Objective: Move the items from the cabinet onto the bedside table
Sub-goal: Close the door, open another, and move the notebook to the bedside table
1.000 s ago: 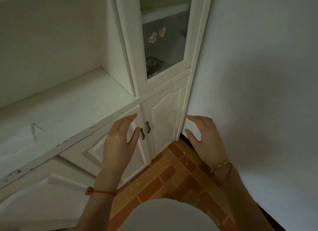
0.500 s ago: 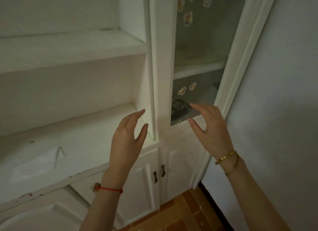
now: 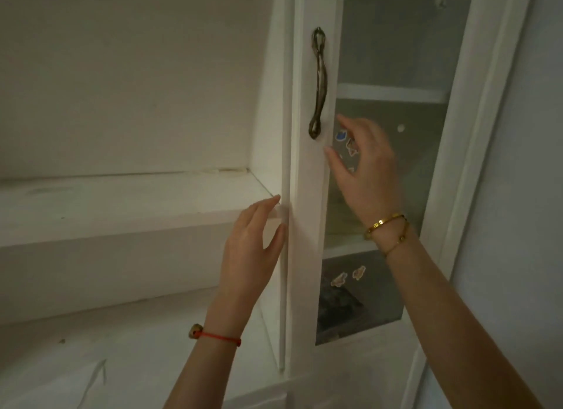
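1. Both hands have risen from the lower doors; right hand, fingers loosely spread and empty, nears handle.
2. Left hand: relaxed, empty, at door edge.
3. Door closed; dark item inside on the bottom shelf; nothing moved yet.

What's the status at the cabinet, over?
Both hands empty: right hand open, reaching toward door handle; left hand open by the door edge. Glass door shut. Dark item behind glass, bottom shelf, unidentifiable.
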